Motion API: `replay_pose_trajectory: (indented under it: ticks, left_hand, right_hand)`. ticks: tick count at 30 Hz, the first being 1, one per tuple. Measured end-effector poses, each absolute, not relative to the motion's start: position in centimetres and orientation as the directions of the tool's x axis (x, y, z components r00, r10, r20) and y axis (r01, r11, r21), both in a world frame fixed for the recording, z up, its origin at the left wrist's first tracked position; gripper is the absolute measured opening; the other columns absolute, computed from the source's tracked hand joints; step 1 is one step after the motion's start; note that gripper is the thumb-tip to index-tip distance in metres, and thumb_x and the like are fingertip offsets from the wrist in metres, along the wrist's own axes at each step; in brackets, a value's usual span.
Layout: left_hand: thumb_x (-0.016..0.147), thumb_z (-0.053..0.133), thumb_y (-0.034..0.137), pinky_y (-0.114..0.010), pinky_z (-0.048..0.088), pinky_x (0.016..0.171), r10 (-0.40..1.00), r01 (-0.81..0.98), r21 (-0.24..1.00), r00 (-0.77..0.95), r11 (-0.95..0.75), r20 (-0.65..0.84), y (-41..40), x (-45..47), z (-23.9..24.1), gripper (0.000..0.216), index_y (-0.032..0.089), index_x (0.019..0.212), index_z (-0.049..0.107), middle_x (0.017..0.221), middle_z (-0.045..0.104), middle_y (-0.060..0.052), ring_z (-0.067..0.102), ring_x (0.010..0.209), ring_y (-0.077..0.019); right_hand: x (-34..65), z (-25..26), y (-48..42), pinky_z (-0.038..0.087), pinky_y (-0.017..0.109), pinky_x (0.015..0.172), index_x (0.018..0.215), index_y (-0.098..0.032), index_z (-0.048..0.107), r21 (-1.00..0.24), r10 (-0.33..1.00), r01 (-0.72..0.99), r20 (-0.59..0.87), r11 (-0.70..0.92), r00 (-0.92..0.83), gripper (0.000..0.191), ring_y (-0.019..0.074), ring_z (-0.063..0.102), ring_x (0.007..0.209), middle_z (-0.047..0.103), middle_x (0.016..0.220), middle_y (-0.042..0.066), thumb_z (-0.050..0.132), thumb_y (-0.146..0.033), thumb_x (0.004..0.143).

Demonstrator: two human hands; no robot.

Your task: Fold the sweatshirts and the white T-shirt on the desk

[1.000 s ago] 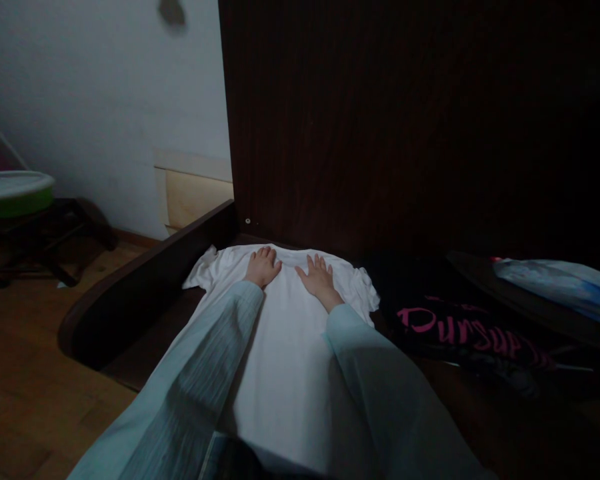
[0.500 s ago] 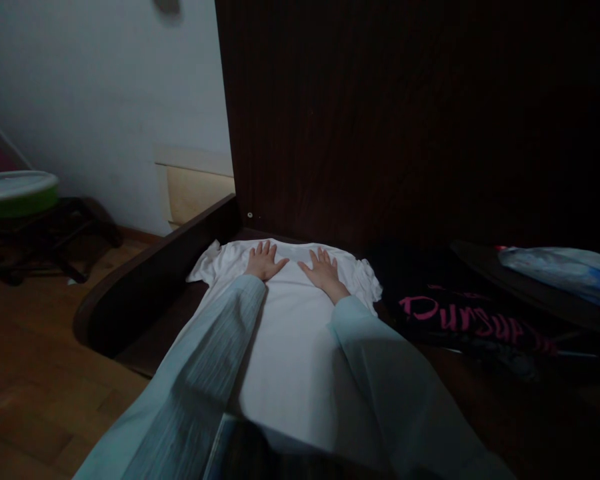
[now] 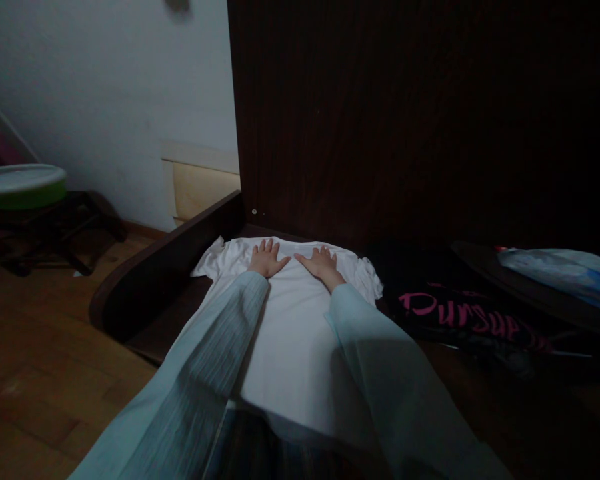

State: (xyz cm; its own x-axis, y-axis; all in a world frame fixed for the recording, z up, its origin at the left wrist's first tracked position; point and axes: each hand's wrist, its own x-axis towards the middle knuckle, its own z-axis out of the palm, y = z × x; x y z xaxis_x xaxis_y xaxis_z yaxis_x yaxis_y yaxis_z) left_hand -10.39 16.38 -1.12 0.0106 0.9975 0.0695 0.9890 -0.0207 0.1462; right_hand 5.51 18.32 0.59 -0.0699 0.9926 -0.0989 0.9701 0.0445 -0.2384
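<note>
A white T-shirt (image 3: pixel 295 333) lies spread out on a dark wooden surface (image 3: pixel 153 340), its collar end away from me and its hem near my body. My left hand (image 3: pixel 267 259) rests flat on the upper left of the shirt, fingers apart. Flat on the upper right lies my right hand (image 3: pixel 321 265), its thumb stretched towards the left hand. Neither hand grips the cloth. Both short sleeves of the shirt look crumpled. My light blue sleeves cover part of the shirt's sides.
Right of the shirt lies a black cloth item (image 3: pixel 430 300) with pink lettering, and beyond it a clear plastic package (image 3: pixel 565 270). A dark panel (image 3: pixel 380 120) rises behind. To the left are a curved wooden side rail (image 3: pixel 130 280) and a green basin (image 3: pixel 30 190) on a low stool (image 3: pixel 75 220).
My right hand has turned slightly and shifted a little to the left, its thumb nearer the left hand. The left hand stays nearly in place. The view has shifted slightly.
</note>
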Motion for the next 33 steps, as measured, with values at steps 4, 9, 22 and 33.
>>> replay_pose_trajectory:
  ticks: [4,9,22,33]
  left_hand:
    - [0.081,0.022,0.059,-0.047,0.016,0.104,0.998,0.990,0.141,0.002,-0.011,0.064,16.3,-10.4,-1.0,0.071,0.014,0.136,0.026,0.145,0.019,-0.012,0.014,0.132,-0.0301]
    - [0.081,0.024,0.059,-0.048,0.017,0.103,0.997,0.988,0.155,0.012,-0.024,0.082,16.3,-10.3,-1.0,0.070,0.016,0.136,0.025,0.144,0.020,-0.012,0.015,0.132,-0.0304]
    - [0.082,0.037,0.019,-0.033,0.036,0.091,0.937,0.972,0.217,0.010,-0.091,0.349,15.1,-9.9,-0.5,0.043,0.006,0.123,0.036,0.116,0.052,-0.017,0.048,0.109,-0.0220]
    - [0.079,0.033,0.009,-0.033,0.037,0.091,0.955,0.923,0.367,-0.002,-0.112,0.298,15.0,-8.2,-0.9,0.050,0.002,0.128,0.028,0.114,0.054,-0.019,0.049,0.108,-0.0211]
  right_hand:
    - [4.1,-0.1,18.0,0.009,0.045,0.104,0.135,-0.003,0.027,-0.259,1.000,0.966,-0.014,-0.027,0.024,0.086,0.0313,0.010,0.132,0.015,0.143,0.021,0.027,-0.067,0.077]
    - [4.0,-1.1,17.3,0.014,0.048,0.103,0.134,-0.003,0.028,-0.285,0.974,0.953,0.221,0.106,-0.043,0.075,0.0310,0.017,0.131,0.022,0.141,0.022,0.033,-0.056,0.082]
    - [4.1,-0.7,17.2,0.026,0.031,0.104,0.126,-0.012,0.045,-0.165,0.761,0.744,0.184,0.648,-0.622,0.043,0.0171,0.034,0.126,0.042,0.134,0.007,0.035,-0.023,0.086]
    - [0.1,0.5,14.5,0.042,0.033,0.081,0.105,-0.005,0.057,-0.162,0.969,0.967,0.183,0.198,-0.168,0.037,0.0249,0.054,0.102,0.059,0.108,0.022,0.028,-0.015,0.085]
